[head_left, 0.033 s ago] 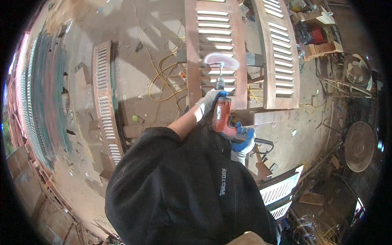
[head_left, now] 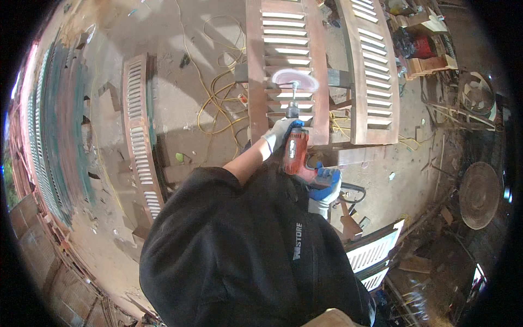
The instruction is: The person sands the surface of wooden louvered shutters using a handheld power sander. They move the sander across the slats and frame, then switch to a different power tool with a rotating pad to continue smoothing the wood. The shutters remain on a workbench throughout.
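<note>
A red power drill (head_left: 296, 151) is held between my two gloved hands, pointing away from me. My left hand (head_left: 279, 133), in a white and blue glove, wraps round its front just behind the chuck (head_left: 293, 111). Closed on the rear handle is my right hand (head_left: 327, 186), gloved the same way. From the chuck runs a shaft to a round, pinkish-white sanding disc (head_left: 298, 79), blurred as if spinning. The disc is over the slats of a brown wooden louvred shutter (head_left: 321, 111); whether it touches them I cannot tell.
A second louvred shutter (head_left: 359, 117) lies to the right. Yellow cord (head_left: 210, 103) coils on the dusty floor at left, near another narrow shutter (head_left: 131, 109). Green shutters (head_left: 46, 131) stand far left. A round woven tray (head_left: 479, 195) and wood scraps are at right.
</note>
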Action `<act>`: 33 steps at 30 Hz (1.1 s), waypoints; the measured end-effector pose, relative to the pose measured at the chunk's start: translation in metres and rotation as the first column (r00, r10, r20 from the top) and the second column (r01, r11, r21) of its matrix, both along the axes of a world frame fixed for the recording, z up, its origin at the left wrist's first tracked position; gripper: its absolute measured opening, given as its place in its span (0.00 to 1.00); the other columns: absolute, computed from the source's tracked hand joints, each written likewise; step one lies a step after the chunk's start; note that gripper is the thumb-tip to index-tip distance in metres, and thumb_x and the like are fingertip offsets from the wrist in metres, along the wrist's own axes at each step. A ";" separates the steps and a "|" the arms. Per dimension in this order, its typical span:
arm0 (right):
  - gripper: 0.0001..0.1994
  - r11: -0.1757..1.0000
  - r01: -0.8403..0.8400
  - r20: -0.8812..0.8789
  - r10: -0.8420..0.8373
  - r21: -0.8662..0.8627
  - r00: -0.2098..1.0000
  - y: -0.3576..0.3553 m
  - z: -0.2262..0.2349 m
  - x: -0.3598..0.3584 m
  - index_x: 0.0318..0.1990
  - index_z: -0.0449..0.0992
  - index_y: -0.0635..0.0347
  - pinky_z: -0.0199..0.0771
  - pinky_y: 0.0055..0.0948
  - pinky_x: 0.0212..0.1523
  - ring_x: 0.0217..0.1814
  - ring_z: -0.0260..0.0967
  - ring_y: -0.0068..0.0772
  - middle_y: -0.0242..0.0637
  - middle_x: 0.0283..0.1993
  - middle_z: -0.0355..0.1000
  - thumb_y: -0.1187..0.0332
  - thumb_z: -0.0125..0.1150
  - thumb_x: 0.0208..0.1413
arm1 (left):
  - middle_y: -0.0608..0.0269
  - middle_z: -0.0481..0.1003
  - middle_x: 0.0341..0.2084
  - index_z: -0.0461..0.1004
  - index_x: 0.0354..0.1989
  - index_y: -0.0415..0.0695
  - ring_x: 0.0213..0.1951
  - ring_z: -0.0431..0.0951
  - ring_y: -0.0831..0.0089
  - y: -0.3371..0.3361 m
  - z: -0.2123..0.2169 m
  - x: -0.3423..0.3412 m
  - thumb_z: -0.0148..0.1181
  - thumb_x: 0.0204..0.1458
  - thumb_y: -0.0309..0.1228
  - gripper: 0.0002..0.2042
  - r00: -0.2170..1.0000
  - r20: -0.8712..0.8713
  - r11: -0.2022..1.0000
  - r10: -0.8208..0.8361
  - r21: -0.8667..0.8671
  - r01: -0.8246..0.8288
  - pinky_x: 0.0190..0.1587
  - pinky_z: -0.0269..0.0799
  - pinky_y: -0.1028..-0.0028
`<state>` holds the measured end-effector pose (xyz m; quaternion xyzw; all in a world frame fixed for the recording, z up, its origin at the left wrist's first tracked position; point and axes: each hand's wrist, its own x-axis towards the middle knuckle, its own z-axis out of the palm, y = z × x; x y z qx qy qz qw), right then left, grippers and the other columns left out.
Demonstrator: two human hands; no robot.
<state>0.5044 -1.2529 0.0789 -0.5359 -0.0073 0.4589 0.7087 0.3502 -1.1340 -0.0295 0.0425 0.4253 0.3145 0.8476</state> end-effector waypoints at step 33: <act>0.05 0.969 -0.243 0.348 0.216 0.036 0.912 0.017 -0.001 -0.028 0.29 0.70 0.61 0.75 0.44 0.46 0.27 0.68 0.29 0.35 0.24 0.69 0.72 0.55 0.57 | 0.64 0.77 0.32 0.75 0.38 0.44 0.33 0.79 0.71 0.013 -0.007 -0.024 0.58 0.55 0.34 0.08 0.987 0.161 0.988 0.011 0.151 -0.036 0.38 0.77 0.70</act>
